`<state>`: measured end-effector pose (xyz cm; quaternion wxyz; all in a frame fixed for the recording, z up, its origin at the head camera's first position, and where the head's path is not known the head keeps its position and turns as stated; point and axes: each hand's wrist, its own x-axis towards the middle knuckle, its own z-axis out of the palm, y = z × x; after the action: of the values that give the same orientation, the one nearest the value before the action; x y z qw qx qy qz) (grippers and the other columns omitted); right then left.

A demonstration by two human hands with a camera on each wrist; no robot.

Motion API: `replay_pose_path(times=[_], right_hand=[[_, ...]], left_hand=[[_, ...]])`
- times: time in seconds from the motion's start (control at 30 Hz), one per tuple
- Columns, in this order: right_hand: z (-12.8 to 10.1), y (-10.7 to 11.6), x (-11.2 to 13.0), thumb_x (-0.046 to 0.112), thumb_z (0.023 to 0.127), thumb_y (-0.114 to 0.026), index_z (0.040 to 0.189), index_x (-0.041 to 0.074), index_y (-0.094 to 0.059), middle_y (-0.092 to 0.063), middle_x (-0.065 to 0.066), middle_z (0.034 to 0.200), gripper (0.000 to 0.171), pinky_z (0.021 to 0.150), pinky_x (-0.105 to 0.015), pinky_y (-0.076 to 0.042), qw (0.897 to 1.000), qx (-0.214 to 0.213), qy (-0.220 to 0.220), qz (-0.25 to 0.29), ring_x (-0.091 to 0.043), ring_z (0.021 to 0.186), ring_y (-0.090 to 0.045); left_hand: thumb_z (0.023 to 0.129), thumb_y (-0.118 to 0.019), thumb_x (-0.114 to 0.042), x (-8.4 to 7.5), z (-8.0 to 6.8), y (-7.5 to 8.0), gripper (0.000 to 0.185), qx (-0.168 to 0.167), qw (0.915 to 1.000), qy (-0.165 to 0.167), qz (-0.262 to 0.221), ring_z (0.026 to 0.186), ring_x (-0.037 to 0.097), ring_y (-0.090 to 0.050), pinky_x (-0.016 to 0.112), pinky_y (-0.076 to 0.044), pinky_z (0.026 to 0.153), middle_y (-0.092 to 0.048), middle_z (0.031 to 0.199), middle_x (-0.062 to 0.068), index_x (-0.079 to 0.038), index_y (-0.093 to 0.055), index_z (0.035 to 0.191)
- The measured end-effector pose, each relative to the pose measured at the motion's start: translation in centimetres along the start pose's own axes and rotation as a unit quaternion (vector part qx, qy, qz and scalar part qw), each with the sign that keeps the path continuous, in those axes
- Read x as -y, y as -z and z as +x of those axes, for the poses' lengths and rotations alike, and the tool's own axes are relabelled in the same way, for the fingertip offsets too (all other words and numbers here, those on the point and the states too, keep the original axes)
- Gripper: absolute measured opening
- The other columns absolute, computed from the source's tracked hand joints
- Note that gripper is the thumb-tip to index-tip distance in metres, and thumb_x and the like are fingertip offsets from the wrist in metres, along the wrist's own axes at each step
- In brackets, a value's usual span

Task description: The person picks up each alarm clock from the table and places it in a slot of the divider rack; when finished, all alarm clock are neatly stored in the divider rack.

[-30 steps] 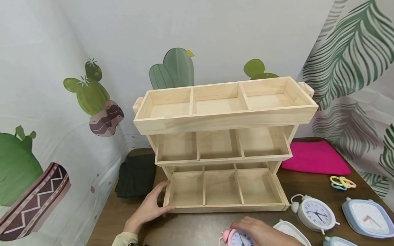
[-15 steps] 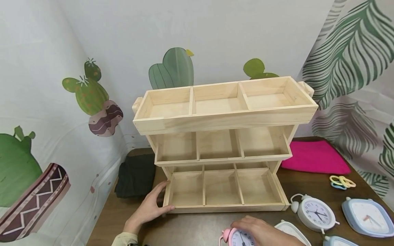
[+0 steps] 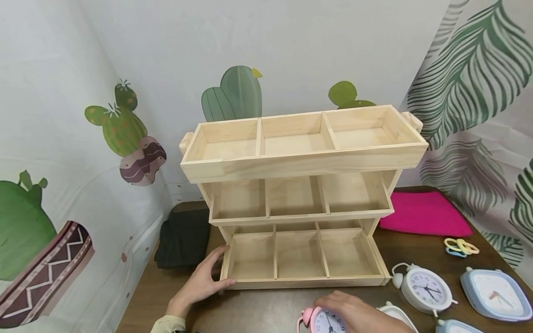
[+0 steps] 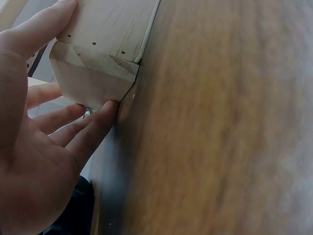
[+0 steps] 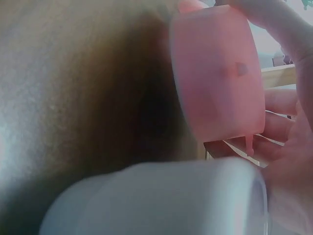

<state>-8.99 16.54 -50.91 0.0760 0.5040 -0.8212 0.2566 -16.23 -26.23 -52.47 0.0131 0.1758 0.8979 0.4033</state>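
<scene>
While the left hand (image 3: 202, 283) braces the wooden rack (image 3: 300, 199), the right hand (image 3: 354, 314) grips a pink clock (image 3: 320, 321)
Left fingers lie spread around the rack's bottom-left corner; right fingers curl over the clock at the counter's (image 3: 266, 310) near edge, beside a white clock (image 3: 424, 286). Lifted carelessly, it could knock that neighbour or slip

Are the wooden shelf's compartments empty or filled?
Empty: all nine compartments of the wooden shelf show bare wood floors in the head view.

Bright, even head view with edge distortion; both wrist views blurred.
</scene>
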Motion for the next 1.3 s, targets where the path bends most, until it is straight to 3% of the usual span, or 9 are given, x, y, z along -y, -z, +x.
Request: replay_pose_path(times=[0.2,0.33,0.7,0.8,1.1,1.3], right_hand=[[-0.1,0.1,-0.1,0.051,0.083,-0.073,0.125,0.014,-0.061,-0.065,0.006,0.115,0.057,0.084,-0.022,-0.051,0.999,-0.029,0.021,-0.027,-0.010,0.104,-0.061],[0.0,0.4,0.0,0.051,0.083,-0.073,0.125,0.015,-0.061,-0.065,0.007,0.115,0.057,0.084,-0.022,-0.051,0.999,-0.030,0.015,-0.011,-0.008,0.104,-0.061],[-0.1,2.4,0.8,0.059,0.077,-0.075,0.130,0.022,-0.058,-0.061,0.012,0.119,0.067,0.084,-0.027,-0.054,0.994,0.021,-0.093,0.060,-0.005,0.108,-0.056],[-0.1,2.8,1.0,0.061,0.075,-0.075,0.130,0.021,-0.059,-0.061,0.012,0.120,0.070,0.084,-0.027,-0.054,0.993,0.022,-0.102,0.054,-0.005,0.108,-0.056],[-0.2,3.6,0.9,0.062,0.072,-0.077,0.128,0.019,-0.059,-0.062,0.011,0.119,0.072,0.084,-0.029,-0.054,0.998,-0.034,-0.061,-0.003,-0.008,0.107,-0.058],[-0.3,4.1,1.0,0.062,0.069,-0.079,0.131,0.018,-0.057,-0.061,0.009,0.121,0.079,0.084,-0.024,-0.053,0.996,-0.056,-0.064,-0.025,-0.006,0.107,-0.057]], left_hand=[[0.070,-0.084,-0.051,0.0,-0.1,0.0,0.095,0.000,1.0000,-0.001,0.004,0.126,0.029,-0.051,0.038,-0.054,0.092,-0.038,0.151,0.006,-0.018,-0.039,0.148],[0.070,-0.084,-0.052,0.0,0.0,0.1,0.096,-0.002,1.0000,0.002,0.007,0.127,0.029,-0.051,0.039,-0.053,0.092,-0.038,0.151,0.006,-0.019,-0.039,0.148],[0.070,-0.084,-0.051,0.1,0.1,0.1,0.095,-0.001,1.0000,0.001,0.006,0.126,0.027,-0.052,0.037,-0.053,0.092,-0.039,0.150,0.005,-0.019,-0.040,0.147],[0.070,-0.085,-0.051,0.2,0.1,0.1,0.094,-0.003,0.9999,-0.003,0.010,0.125,0.027,-0.052,0.037,-0.054,0.092,-0.040,0.150,0.005,-0.019,-0.040,0.147],[0.070,-0.084,-0.051,0.2,0.1,0.0,0.095,-0.001,1.0000,0.002,0.007,0.125,0.027,-0.052,0.038,-0.053,0.093,-0.039,0.150,0.005,-0.019,-0.040,0.147],[0.070,-0.084,-0.051,0.1,0.1,0.0,0.095,-0.001,1.0000,0.003,0.008,0.126,0.028,-0.051,0.038,-0.053,0.092,-0.038,0.151,0.006,-0.019,-0.040,0.148]])
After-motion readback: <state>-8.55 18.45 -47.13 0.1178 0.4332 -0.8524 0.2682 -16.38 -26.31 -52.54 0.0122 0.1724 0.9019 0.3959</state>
